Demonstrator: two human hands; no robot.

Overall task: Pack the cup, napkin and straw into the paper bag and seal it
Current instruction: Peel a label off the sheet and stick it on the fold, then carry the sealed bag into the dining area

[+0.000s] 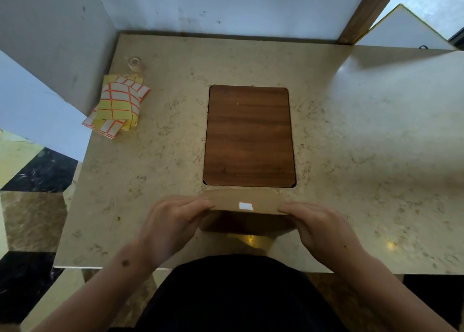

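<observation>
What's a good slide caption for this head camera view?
Both hands, left hand and right hand, hold the folded brown paper bag, sealed with a white rectangular sticker, before a dark wooden board.

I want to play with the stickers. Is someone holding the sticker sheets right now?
No. The sticker sheets lie alone on the table, while the left hand and right hand both hold the paper bag.

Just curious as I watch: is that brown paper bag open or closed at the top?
Closed. The brown paper bag has its top folded over, a white sticker sits on the flap.
</observation>
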